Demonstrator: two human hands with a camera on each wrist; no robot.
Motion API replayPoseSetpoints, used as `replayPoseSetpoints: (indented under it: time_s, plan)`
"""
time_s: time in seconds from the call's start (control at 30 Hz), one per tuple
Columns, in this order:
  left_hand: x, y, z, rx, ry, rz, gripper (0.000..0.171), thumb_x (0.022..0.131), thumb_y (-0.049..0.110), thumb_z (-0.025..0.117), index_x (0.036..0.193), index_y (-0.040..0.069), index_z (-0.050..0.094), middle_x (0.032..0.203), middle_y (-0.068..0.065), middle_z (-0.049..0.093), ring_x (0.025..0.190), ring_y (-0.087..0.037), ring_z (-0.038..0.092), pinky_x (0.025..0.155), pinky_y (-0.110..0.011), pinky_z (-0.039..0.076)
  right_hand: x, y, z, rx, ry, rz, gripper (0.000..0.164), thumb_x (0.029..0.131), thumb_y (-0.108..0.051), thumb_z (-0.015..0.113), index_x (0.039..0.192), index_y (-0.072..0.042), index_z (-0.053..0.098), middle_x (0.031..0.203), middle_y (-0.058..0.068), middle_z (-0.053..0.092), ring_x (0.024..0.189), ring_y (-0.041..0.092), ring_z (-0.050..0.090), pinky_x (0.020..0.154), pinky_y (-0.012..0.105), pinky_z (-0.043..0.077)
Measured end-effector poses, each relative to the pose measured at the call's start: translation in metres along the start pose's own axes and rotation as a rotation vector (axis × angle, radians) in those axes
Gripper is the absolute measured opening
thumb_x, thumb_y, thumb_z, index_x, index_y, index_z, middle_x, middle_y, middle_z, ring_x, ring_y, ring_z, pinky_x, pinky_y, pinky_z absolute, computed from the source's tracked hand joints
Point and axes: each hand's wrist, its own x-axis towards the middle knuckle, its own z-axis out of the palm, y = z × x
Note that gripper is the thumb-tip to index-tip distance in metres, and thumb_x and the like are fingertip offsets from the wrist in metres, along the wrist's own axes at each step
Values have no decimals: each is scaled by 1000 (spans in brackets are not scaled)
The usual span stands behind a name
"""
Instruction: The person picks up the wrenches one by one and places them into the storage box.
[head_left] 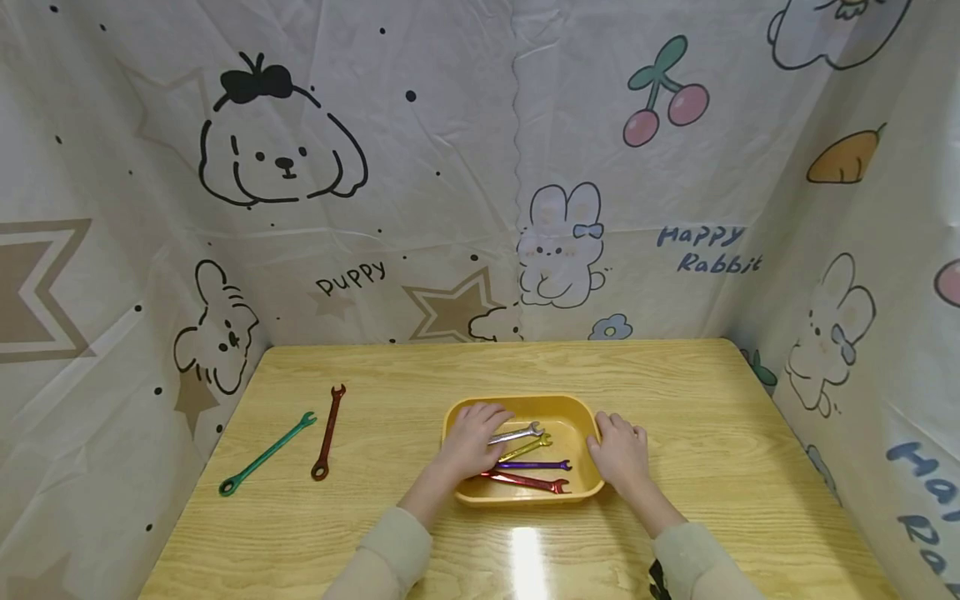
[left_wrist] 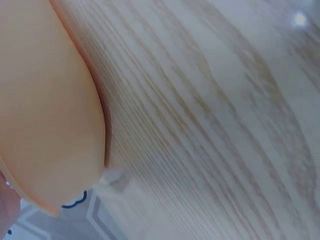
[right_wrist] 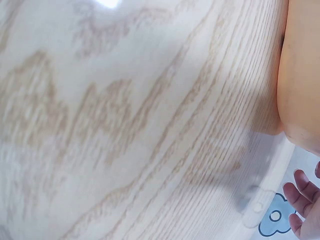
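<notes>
A yellow plastic tray (head_left: 525, 500) stands on the table with several wrenches lying in it. Among them are a silver wrench (head_left: 517, 434), a yellow wrench (head_left: 527, 447), a purple wrench (head_left: 534, 465) and a red wrench (head_left: 528, 481). My left hand (head_left: 472, 442) reaches over the tray's left side and covers the wrenches' left ends; whether it holds one I cannot tell. At the right rim, my right hand (head_left: 621, 450) touches the tray, fingers loosely bent. Its fingers (right_wrist: 302, 192) show spread beyond the tray wall (right_wrist: 302, 75) in the right wrist view.
On the table's left part lie a green wrench (head_left: 266, 455) and a dark red wrench (head_left: 328, 433), apart from the tray. Printed cloth (head_left: 450, 167) hangs behind the wooden table (head_left: 390, 375) and along both sides.
</notes>
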Motion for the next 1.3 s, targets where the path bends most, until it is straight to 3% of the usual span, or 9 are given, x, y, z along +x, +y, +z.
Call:
replayPoseSetpoints:
  time_s: [0.4,0.73,1.3]
  plan:
    - [-8,-22,-11,-10,33,-131,51,84,25,62,130,12,47,127,-7,50,118,-25,43,102,-45,30,1,0,1,5,1,4,33,88,-22,52,114,-1,54,108,19,57,102,36,52,92,55,26]
    - [-17,-46,-20,-33,125,-246,46,83,22,63,126,10,52,123,-10,52,114,-28,46,99,-45,32,0,-1,1,4,5,2,35,88,-22,52,115,0,54,108,20,57,103,37,52,92,55,26]
    - [-41,-76,-26,-92,184,-405,48,82,18,65,126,8,52,124,-15,51,117,-32,43,100,-50,28,-1,0,1,-1,-9,4,38,89,-24,51,118,0,52,111,21,56,105,37,51,94,56,25]
